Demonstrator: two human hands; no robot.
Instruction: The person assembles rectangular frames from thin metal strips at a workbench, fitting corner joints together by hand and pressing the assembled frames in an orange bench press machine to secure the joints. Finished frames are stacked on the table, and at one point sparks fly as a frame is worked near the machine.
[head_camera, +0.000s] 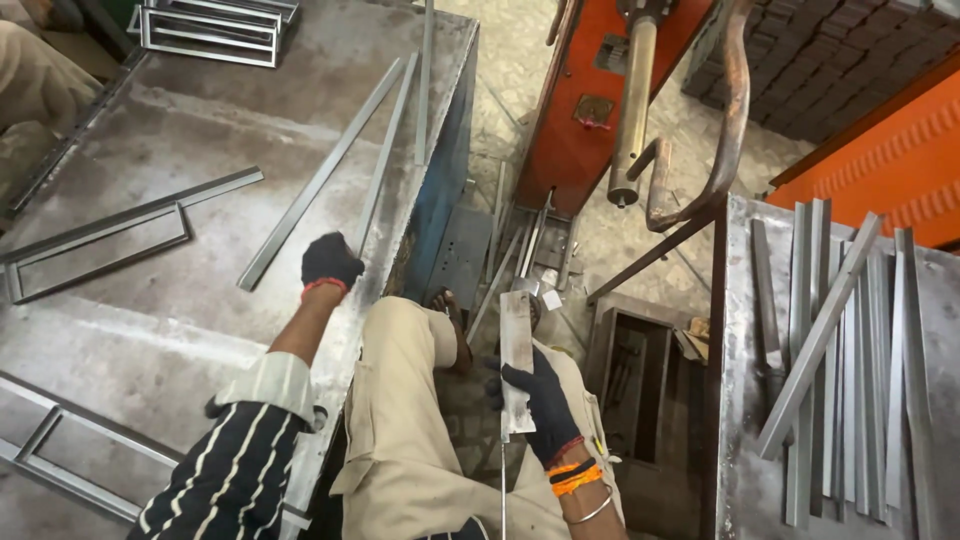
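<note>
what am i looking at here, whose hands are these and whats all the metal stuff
This is one view from a camera on a seated person's head, looking down past their knees. Both hands wear black gloves. The left hand reaches to long metal strips on the steel table. The right hand grips a flat metal strip upright over the lap. More strips lie on a second table to the right. Ahead stands an orange machine with a hanging rod.

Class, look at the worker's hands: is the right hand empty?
No, the gloved right hand grips a flat metal strip, held upright above the knee.
</note>
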